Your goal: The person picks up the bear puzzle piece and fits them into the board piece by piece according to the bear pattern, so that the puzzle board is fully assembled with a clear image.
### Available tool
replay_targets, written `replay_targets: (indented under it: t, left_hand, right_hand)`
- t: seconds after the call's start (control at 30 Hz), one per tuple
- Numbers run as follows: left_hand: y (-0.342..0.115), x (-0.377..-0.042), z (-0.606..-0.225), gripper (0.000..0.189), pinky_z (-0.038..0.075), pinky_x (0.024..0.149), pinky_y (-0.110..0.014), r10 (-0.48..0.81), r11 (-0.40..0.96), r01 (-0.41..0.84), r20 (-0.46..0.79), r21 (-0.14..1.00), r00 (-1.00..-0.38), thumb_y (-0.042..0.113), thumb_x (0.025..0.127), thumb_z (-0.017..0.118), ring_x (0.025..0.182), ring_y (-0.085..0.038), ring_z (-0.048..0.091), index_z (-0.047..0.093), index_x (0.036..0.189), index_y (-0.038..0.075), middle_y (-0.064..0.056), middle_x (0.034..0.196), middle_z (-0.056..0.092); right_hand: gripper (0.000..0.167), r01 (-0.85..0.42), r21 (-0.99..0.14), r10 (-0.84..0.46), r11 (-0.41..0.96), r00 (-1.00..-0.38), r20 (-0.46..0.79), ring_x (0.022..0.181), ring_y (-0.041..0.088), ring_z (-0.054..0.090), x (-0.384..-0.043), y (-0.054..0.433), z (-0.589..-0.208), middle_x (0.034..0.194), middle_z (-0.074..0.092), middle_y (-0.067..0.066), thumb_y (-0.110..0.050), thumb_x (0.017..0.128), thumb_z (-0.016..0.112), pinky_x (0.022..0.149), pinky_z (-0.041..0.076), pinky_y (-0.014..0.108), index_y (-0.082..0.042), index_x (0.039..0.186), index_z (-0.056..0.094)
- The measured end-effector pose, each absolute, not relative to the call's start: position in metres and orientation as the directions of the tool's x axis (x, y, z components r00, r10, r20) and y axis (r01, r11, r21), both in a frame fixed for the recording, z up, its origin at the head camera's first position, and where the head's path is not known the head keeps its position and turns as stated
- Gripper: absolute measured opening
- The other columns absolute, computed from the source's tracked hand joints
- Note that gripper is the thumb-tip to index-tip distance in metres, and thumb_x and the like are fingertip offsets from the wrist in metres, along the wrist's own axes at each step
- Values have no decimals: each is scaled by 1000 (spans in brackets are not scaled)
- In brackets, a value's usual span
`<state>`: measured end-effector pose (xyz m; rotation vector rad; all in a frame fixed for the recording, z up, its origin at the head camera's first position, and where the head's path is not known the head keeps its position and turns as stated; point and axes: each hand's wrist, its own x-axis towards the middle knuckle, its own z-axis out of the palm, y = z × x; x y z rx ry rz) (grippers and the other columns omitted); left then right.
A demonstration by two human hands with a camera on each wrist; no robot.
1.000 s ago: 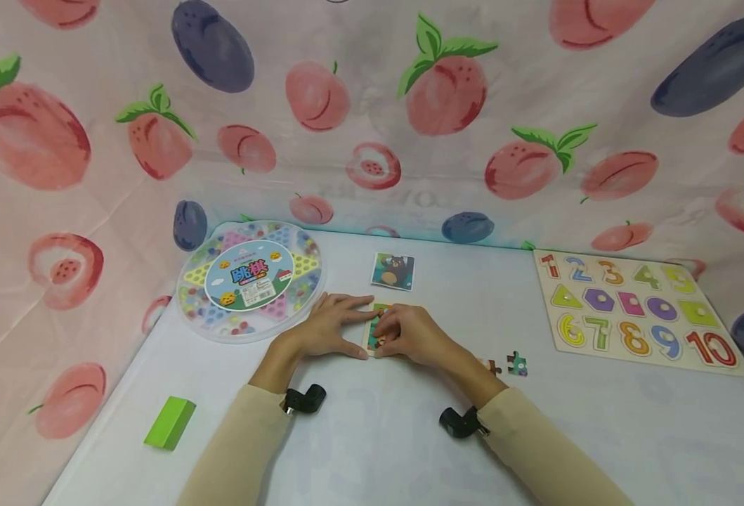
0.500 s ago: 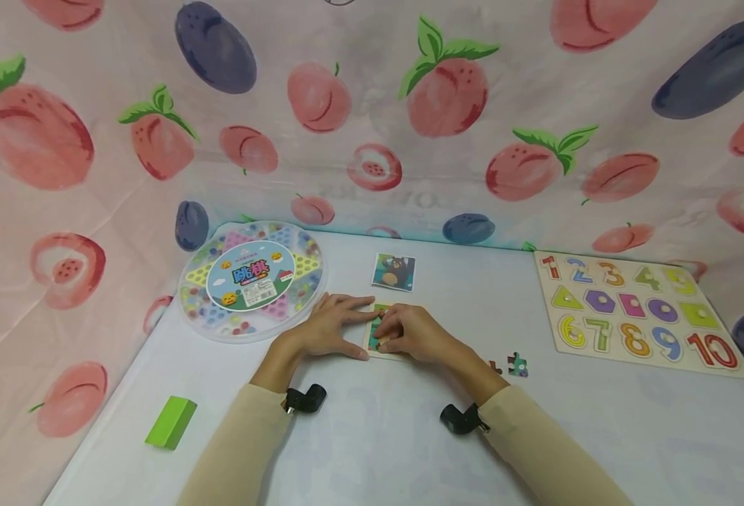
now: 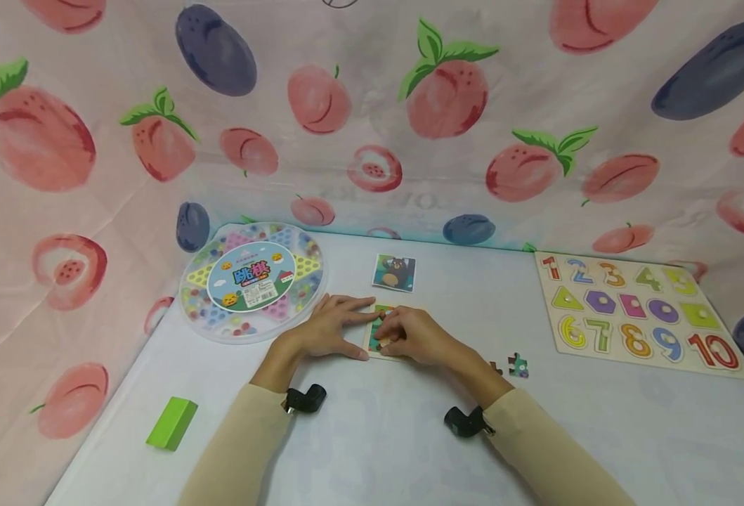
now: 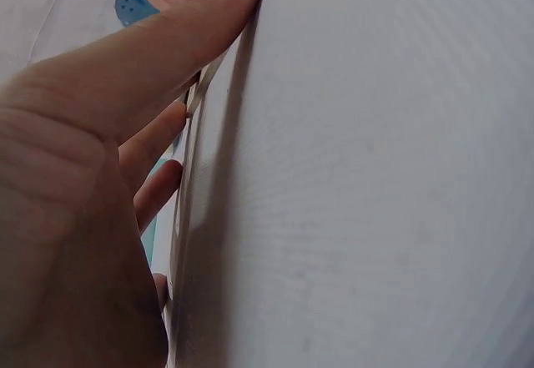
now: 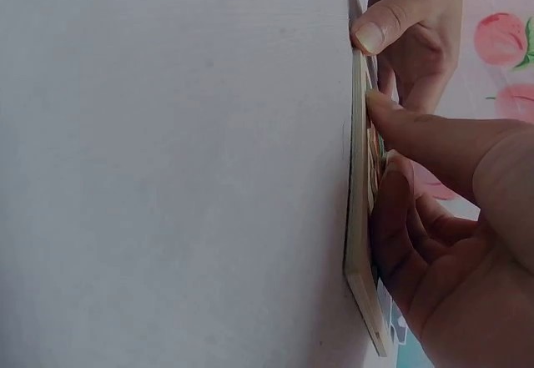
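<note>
A small wooden jigsaw board (image 5: 357, 193) lies flat on the white table between my two hands. My left hand (image 3: 327, 330) has its fingers spread out straight; its thumb and forefinger touch the board's left side. Over the board, my right hand (image 3: 419, 336) has curled fingers, and its thumb and forefinger pinch a jigsaw piece (image 5: 373, 147) at the board's surface. That hand covers much of the picture, so the piece's outline is hidden. Two loose jigsaw pieces lie by the right forearm: a teal one (image 3: 518, 365) and a brown one (image 3: 496, 367), partly covered.
Behind the board lies a bear picture card (image 3: 395, 272). A round Chinese checkers box (image 3: 251, 323) is at the back left, and a green block (image 3: 172, 423) at the front left. A wooden number board (image 3: 608, 357) lies at right. A fruit-print curtain (image 3: 435, 176) borders the table.
My right thumb has shifted slightly right across the board, and the right forearm now covers more of the brown piece. My left hand stays in place.
</note>
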<state>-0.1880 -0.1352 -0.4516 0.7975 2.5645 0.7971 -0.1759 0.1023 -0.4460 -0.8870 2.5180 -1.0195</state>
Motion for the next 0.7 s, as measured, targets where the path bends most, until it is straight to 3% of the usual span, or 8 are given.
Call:
replay_targets:
  t: [0.17, 0.37, 0.53, 0.63, 0.7]
  left_hand:
    - [-136, -189, -452, 77, 14, 126, -58, 601, 686, 407, -153, 603, -785, 44, 80, 85, 151, -26, 29, 54, 149, 25, 7, 168, 34]
    - [-135, -190, -452, 77, 10, 128, -60, 601, 681, 402, -153, 612, -785, 44, 80, 84, 153, -26, 28, 54, 149, 26, 7, 168, 33]
    - [-135, -189, -452, 77, 8, 128, -60, 599, 685, 406, -150, 605, -786, 43, 80, 85, 153, -27, 28, 54, 149, 26, 7, 168, 33]
    - [-135, -189, -452, 78, 2, 129, -62, 598, 684, 403, -151, 608, -787, 43, 79, 85, 153, -28, 27, 54, 149, 26, 6, 168, 33]
    - [-135, -188, -452, 78, 5, 129, -60, 596, 685, 400, -151, 609, -789, 43, 79, 86, 153, -28, 27, 54, 149, 27, 6, 168, 33]
  right_hand:
    - [21, -445, -719, -659, 534, -752, -25, 88, 12, 57, -177, 108, -448, 106, 70, 2, -15, 90, 78, 75, 50, 20, -11, 111, 78]
    - [30, -412, -768, -673, 490, -739, -33, 95, 15, 63, -177, 124, -437, 115, 72, 3, -19, 92, 76, 81, 54, 23, -13, 122, 74]
    - [40, -385, -752, -636, 536, -770, -59, 104, 22, 63, -177, 147, -422, 125, 71, 5, -22, 90, 78, 80, 57, 25, -15, 128, 70]
    - [45, -382, -720, -597, 580, -800, -57, 114, 26, 62, -176, 167, -414, 130, 70, 6, -24, 88, 81, 87, 59, 31, -14, 130, 69]
    - [48, -379, -701, -572, 605, -819, -51, 118, 29, 62, -174, 182, -409, 132, 69, 7, -24, 87, 82, 92, 59, 38, -13, 131, 68]
